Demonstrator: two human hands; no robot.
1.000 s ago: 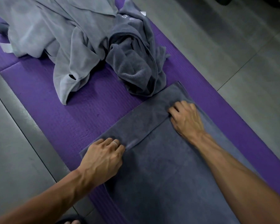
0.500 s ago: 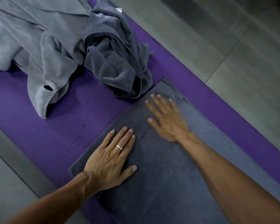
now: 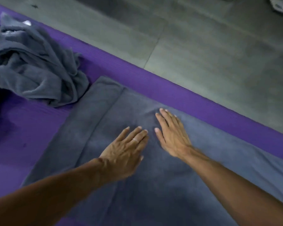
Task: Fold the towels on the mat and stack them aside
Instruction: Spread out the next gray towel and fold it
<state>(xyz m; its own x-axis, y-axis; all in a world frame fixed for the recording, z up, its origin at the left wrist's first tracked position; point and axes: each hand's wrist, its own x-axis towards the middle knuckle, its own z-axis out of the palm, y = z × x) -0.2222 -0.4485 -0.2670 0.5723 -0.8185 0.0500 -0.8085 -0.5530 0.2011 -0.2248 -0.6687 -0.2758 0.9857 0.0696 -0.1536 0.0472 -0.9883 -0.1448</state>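
Soft, napped terry cloth, matt dark grey, for the flat towel (image 3: 153, 185); same fuzzy cloth, creased and rumpled, for the crumpled towel (image 3: 33, 69). Purple foam-like mat (image 3: 31, 128), matt, with fine ribbed lines. Grey tiled floor (image 3: 211, 54), smooth and dull, with thin joints.

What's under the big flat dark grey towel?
The purple ribbed mat shows around the flat dark grey towel and runs beneath it. Both hands, left and right, rest flat on top. Anything else underneath is covered.
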